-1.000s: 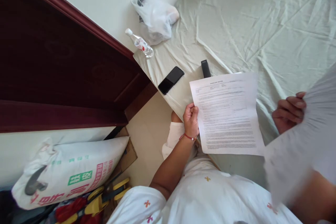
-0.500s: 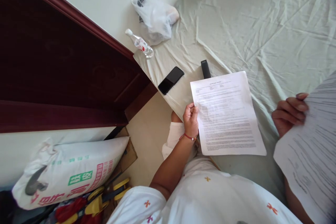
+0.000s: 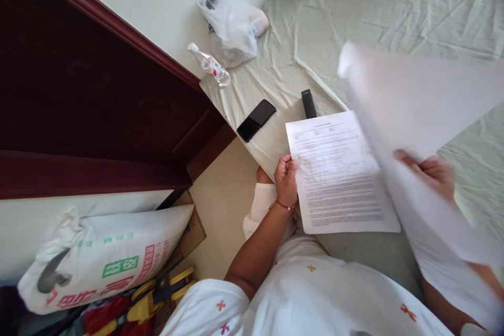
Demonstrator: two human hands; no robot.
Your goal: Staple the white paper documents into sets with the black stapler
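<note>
My left hand (image 3: 286, 181) pinches the left edge of a printed sheet of paper (image 3: 334, 178), thumb on top, a red string bracelet at the wrist. The sheet lies tilted over my lap and the edge of the cloth-covered surface, its lines of text too small to read. On the right, my right hand (image 3: 431, 170) is closed on another sheet of paper (image 3: 417, 100), which is curled and smeared by motion. That sheet's lifted part hangs over the right edge of the first one. Just beyond the printed sheet lies a small black box-like object (image 3: 308, 104), partly covered by it.
A black phone (image 3: 256, 120) lies near the edge of the pale wrinkled cloth (image 3: 378, 10). Behind it are a clear bottle (image 3: 210, 65) and a white plastic bag (image 3: 234, 29) by the wall. A large printed sack (image 3: 114, 252) stands at lower left, under dark red wooden panelling (image 3: 98, 73).
My right hand has swung its sheet leftward and up from the far right, so it now partly overlaps the printed sheet. My left hand and its sheet have stayed put.
</note>
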